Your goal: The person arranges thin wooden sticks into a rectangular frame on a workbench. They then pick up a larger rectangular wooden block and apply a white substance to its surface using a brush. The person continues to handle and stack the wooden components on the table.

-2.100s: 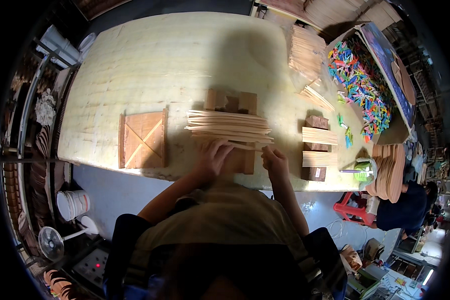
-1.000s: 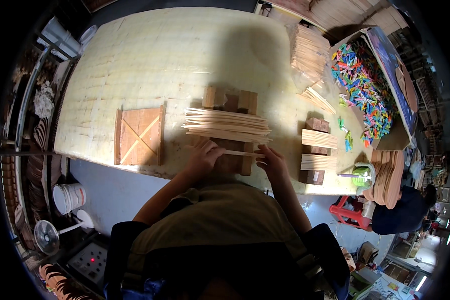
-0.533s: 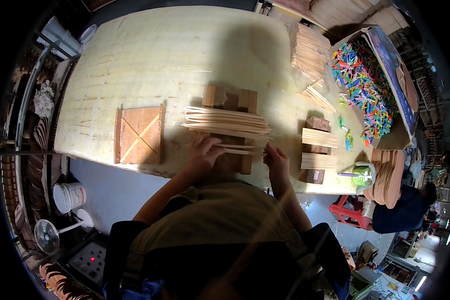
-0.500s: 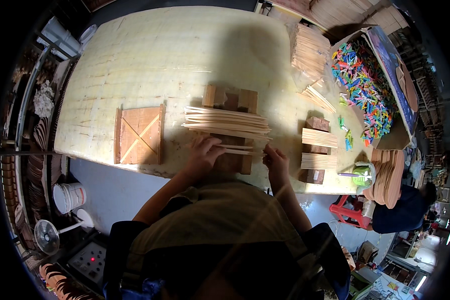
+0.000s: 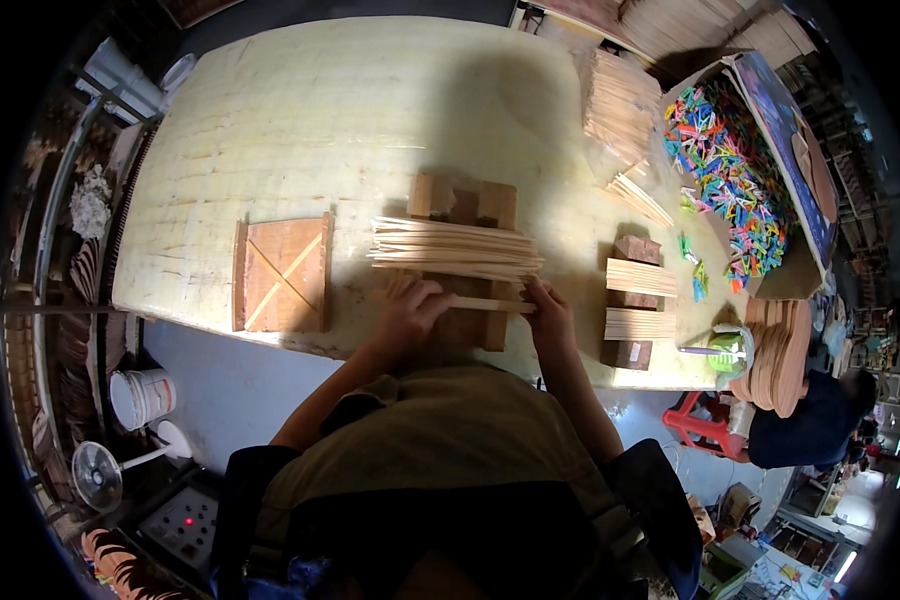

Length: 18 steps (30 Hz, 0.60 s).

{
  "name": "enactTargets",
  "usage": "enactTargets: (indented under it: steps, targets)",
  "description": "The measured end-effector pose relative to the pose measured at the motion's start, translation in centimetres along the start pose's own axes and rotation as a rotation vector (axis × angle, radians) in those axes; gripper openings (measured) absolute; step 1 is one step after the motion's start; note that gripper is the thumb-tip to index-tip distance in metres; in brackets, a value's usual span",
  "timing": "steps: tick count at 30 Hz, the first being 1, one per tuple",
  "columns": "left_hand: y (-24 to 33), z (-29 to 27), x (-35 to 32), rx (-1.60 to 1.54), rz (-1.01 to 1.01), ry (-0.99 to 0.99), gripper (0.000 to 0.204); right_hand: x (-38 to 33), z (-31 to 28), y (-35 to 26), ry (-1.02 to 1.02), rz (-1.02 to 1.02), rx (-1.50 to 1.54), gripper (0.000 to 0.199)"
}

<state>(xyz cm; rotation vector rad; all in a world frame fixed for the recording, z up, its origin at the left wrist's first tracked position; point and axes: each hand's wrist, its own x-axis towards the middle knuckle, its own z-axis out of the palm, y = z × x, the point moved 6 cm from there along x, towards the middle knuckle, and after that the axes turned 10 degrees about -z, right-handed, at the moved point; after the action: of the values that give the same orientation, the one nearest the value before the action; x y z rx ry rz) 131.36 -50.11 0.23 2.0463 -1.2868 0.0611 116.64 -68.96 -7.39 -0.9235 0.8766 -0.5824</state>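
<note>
A thin wooden stick (image 5: 488, 304) lies crosswise between my two hands near the table's front edge. My left hand (image 5: 410, 312) grips its left end and my right hand (image 5: 548, 318) pinches its right end. Just beyond the hands lies a flat row of many thin sticks (image 5: 455, 250), resting across a brown wooden block frame (image 5: 462, 202). Part of that frame runs under my hands and is mostly hidden by them.
A square wooden panel with crossed strips (image 5: 280, 272) lies to the left. Two stick bundles on blocks (image 5: 638, 300) sit to the right, with a stick stack (image 5: 618, 100) and a box of coloured clips (image 5: 735, 170) beyond. A seated person (image 5: 810, 430) is at far right.
Both hands have stayed at the front of the block frame, shifting slightly. The single stick now lies level between them, with the right hand moved a little outward to its end.
</note>
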Motion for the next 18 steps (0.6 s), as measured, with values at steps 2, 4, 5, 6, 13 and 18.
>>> enactTargets:
  steps: [2,4,5,6,13,18]
  targets:
    - [0.2,-0.1,-0.1,0.024,-0.011,0.041,0.020,0.0,-1.3,0.5,0.020,0.006,-0.071,0.016]
    - [0.3,-0.1,-0.1,0.037,-0.015,0.064,0.021,0.2,-2.1,1.2,0.005,0.021,-0.004,0.014]
    - [0.4,-0.3,-0.1,0.042,-0.015,0.068,0.021,0.2,-2.0,1.3,-0.005,0.030,0.030,0.012]
    - [0.4,-0.5,0.0,0.047,-0.014,0.072,0.021,0.0,-2.0,1.2,-0.029,0.000,-0.016,0.012]
    - [0.3,-0.4,0.4,-0.007,0.008,0.020,0.020,-0.2,-2.4,1.1,-0.045,0.093,0.016,0.014]
    - [-0.2,0.4,0.0,0.023,-0.049,-0.006,0.021,-1.1,-0.6,-0.1,-0.122,0.090,-0.008,0.019]
